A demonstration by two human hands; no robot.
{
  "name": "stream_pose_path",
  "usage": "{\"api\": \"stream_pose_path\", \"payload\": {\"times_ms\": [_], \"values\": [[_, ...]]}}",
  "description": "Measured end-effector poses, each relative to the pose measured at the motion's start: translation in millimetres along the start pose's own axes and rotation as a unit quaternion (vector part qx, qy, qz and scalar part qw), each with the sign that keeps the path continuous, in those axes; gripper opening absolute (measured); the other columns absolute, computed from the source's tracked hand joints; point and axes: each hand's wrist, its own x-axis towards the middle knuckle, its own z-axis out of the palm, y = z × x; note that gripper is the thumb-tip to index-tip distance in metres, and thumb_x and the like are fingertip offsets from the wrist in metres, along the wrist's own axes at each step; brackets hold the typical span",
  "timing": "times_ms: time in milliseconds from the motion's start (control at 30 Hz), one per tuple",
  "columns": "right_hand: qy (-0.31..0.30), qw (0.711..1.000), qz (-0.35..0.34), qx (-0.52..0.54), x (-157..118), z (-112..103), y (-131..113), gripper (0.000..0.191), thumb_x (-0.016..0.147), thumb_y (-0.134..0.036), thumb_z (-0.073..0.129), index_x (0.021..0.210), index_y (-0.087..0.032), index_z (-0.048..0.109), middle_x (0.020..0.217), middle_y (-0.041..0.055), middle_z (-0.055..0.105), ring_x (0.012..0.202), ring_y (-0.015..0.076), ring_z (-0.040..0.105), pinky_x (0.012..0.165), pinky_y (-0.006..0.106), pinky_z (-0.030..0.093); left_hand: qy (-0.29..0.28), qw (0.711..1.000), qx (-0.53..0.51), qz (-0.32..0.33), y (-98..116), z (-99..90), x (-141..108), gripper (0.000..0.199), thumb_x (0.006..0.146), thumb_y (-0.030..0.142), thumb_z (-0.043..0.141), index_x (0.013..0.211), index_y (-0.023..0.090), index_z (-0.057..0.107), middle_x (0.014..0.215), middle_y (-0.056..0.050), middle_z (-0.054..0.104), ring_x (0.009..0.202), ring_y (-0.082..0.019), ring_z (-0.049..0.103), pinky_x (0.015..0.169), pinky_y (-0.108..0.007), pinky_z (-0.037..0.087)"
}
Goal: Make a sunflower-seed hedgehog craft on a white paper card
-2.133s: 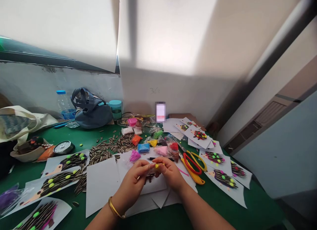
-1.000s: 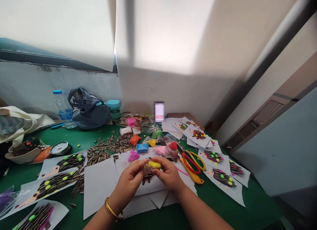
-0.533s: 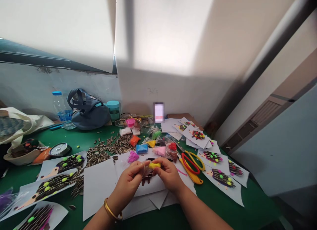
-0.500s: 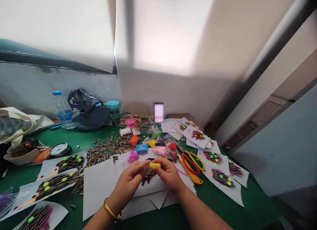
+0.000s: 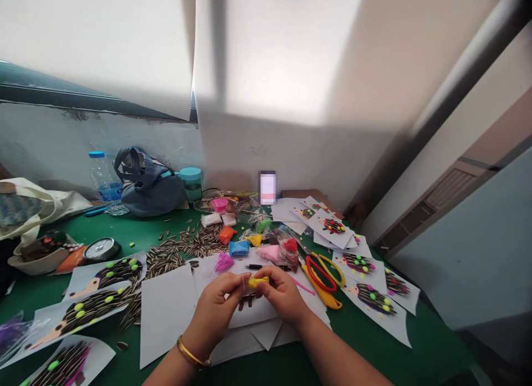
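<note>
A packet of yellow modelling clay (image 5: 258,283) is held between my two hands, above white paper. My left hand (image 5: 220,305), with a gold bangle at the wrist, pinches its left end, where thin clear wrapping seems to show. On the other side my right hand (image 5: 285,297) has thumb and fingers closed on the yellow clay. Beneath them, brown legs of a hedgehog picture (image 5: 246,303) show on a sheet; my hands hide most of it. A black pen (image 5: 266,267) lies just beyond my fingers. Blue clay (image 5: 239,248) and pink clay (image 5: 270,253) packets sit farther back.
Sunflower seeds (image 5: 183,247) are heaped at left of centre beside blank paper (image 5: 166,314). Scissors (image 5: 322,272) and a yellow cutter (image 5: 322,291) lie right. Finished hedgehog pictures (image 5: 372,300) flank both sides. A bag (image 5: 153,189), bottle (image 5: 103,178) and phone (image 5: 268,187) stand along the wall.
Both hands have shifted slightly down with the yellow clay still between them. More of the black pen shows. The view has moved a little; the other things lie as before.
</note>
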Motion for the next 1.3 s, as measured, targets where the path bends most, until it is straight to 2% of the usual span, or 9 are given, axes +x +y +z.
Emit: {"api": "stream_pose_path", "payload": {"times_ms": [200,333,433,500,667,800,933,1100,1300], "values": [[-0.002,0.999,-0.037,-0.008,-0.1,1.1,1.0,0.026,0.085,-0.046,0.067,0.085,-0.021,0.062,0.067,-0.0006,0.064,0.06,0.0157,0.064,0.059,0.029,0.052,-0.03,0.997,0.069,-0.01,3.6,-1.5,-0.5,0.024,0.091,0.038,0.057,0.092,0.024,0.077,0.076,-0.001,0.071,0.072,-0.015,0.063,0.071,-0.026,0.051],[-0.012,0.998,-0.045,-0.039,-1.6,-0.3,1.2,0.022,0.087,-0.042,0.065,0.096,-0.022,0.062,0.077,0.0008,0.065,0.066,0.0159,0.064,0.063,0.029,0.053,-0.024,0.998,0.036,-0.035,4.2,-2.0,-0.2,0.025,0.091,0.037,0.056,0.092,0.023,0.077,0.074,-0.002,0.072,0.069,-0.015,0.064,0.068,-0.026,0.052],[0.003,0.991,-0.076,-0.107,-3.3,-3.3,5.9,0.031,0.084,-0.036,0.069,0.11,-0.023,0.059,0.095,0.0034,0.065,0.077,0.017,0.064,0.07,0.03,0.053,0.018,0.998,-0.001,-0.059,2.6,-2.9,1.9,0.026,0.086,0.038,0.061,0.096,0.021,0.077,0.081,-0.004,0.074,0.071,-0.018,0.067,0.068,-0.028,0.056],[0.019,0.98,-0.103,-0.168,-4.0,-5.2,9.7,0.033,0.082,-0.031,0.07,0.112,-0.024,0.059,0.101,0.0046,0.064,0.084,0.018,0.062,0.076,0.031,0.052,0.045,0.996,-0.017,-0.071,2.6,-3.6,3.5,0.027,0.082,0.039,0.065,0.096,0.019,0.077,0.087,-0.005,0.075,0.076,-0.02,0.069,0.068,-0.029,0.058],[0.04,0.959,-0.137,-0.243,-3.7,-7.7,13.2,0.018,0.085,-0.028,0.066,0.102,-0.021,0.062,0.092,0.0039,0.064,0.081,0.0171,0.06,0.075,0.03,0.05,0.033,0.996,-0.038,-0.07,5.9,-4.5,4.4,0.029,0.083,0.041,0.064,0.095,0.018,0.077,0.085,-0.006,0.074,0.074,-0.019,0.068,0.066,-0.029,0.058],[0.046,0.958,-0.156,-0.236,-2.9,-7.0,11.0,0.014,0.087,-0.026,0.064,0.099,-0.021,0.063,0.089,0.0038,0.065,0.078,0.0162,0.06,0.073,0.029,0.05,0.045,0.997,-0.028,-0.054,6.0,-4.3,3.0,0.026,0.083,0.039,0.065,0.096,0.02,0.077,0.086,-0.005,0.073,0.078,-0.019,0.069,0.068,-0.027,0.058],[0.045,0.963,-0.149,-0.22,-2.5,-5.8,11.0,0.01,0.087,-0.026,0.064,0.096,-0.021,0.064,0.087,0.0035,0.065,0.079,0.0165,0.061,0.074,0.03,0.05,0.035,0.998,-0.027,-0.046,3.5,-4.1,2.8,0.026,0.084,0.04,0.064,0.096,0.021,0.077,0.082,-0.004,0.072,0.072,-0.018,0.068,0.065,-0.027,0.058],[0.041,0.978,-0.107,-0.176,-2.9,-5.8,12.2,0.015,0.084,-0.029,0.067,0.096,-0.021,0.063,0.087,0.0028,0.064,0.078,0.0168,0.061,0.073,0.03,0.051,0.034,0.999,-0.003,-0.03,0.2,-5.1,2.8,0.024,0.086,0.039,0.063,0.091,0.021,0.078,0.08,-0.004,0.072,0.075,-0.018,0.067,0.069,-0.027,0.057],[0.001,0.998,-0.051,-0.045,-2.8,-3.7,4.4,0.016,0.09,-0.036,0.061,0.094,-0.021,0.061,0.083,0.0015,0.063,0.072,0.0158,0.064,0.067,0.029,0.053,0.034,0.999,-0.006,-0.027,0.7,-5.2,2.1,0.023,0.086,0.038,0.063,0.088,0.021,0.078,0.081,-0.005,0.073,0.076,-0.018,0.069,0.07,-0.027,0.057]]}}
